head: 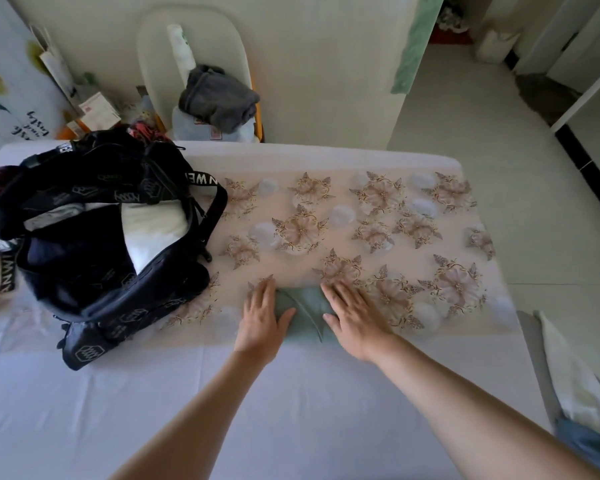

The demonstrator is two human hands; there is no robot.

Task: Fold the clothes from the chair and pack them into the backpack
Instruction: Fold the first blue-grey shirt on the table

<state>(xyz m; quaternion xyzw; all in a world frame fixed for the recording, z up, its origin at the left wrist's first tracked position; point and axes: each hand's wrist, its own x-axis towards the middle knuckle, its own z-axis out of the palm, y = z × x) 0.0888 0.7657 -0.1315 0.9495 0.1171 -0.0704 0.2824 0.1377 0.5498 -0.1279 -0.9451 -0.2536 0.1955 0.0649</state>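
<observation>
We press our left hand [260,318] and right hand [355,322], fingers flat, on a small folded green garment [305,311] on the bed [291,410]. The open backpack [101,271] nearby holds white clothing [153,230]; a grey garment [219,97] remains on the chair [153,46], unfolded.

Backpack [111,244]: black with white lettering, mouth open, lying on the bed [291,410], white folded cloth [153,226] inside.
Green garment [305,313]: folded small, flat on the bed right of the backpack.
Grey garment [219,97]: bundled on the chair [153,46] beyond the backpack.
</observation>
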